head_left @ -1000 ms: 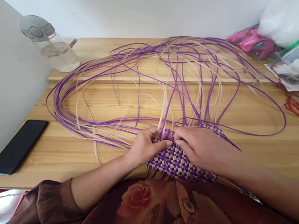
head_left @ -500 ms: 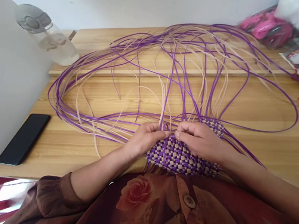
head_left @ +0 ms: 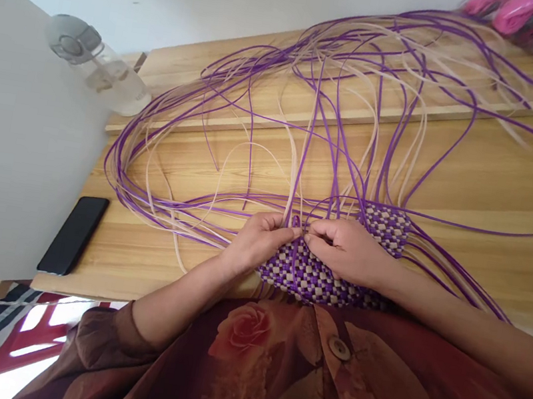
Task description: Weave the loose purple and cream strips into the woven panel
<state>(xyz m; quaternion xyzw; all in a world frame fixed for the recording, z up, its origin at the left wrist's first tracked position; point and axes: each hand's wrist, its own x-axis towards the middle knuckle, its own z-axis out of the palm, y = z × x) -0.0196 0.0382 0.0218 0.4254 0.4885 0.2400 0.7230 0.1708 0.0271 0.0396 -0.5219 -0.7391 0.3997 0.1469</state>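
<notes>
A woven piece (head_left: pixel 319 277) in a purple and beige checked pattern lies at the table's front edge, against the shirt. My left hand (head_left: pixel 260 242) pinches at its upper edge, thumb and forefinger closed on a purple strand. Close beside it, my right hand (head_left: pixel 347 249) is closed too, its thumb and forefinger tips together at the same edge on a thin strand. The exact grip between the fingertips is too small to make out. Long loose purple and beige strands (head_left: pixel 307 132) run from the weave up across the table. Part of the weave is hidden under my right hand.
The loose strands loop over the wooden table (head_left: pixel 213 151) and a raised wooden strip (head_left: pixel 237 126) at the back. A black phone (head_left: pixel 72 235) lies at left, with a clear bottle (head_left: pixel 109 73) behind it. Pink items in plastic (head_left: pixel 532 22) sit at the back right.
The view has shifted and turned slightly, so the table's right side is partly cut off. My right hand has come closer to my left, and more of the weave's right end shows.
</notes>
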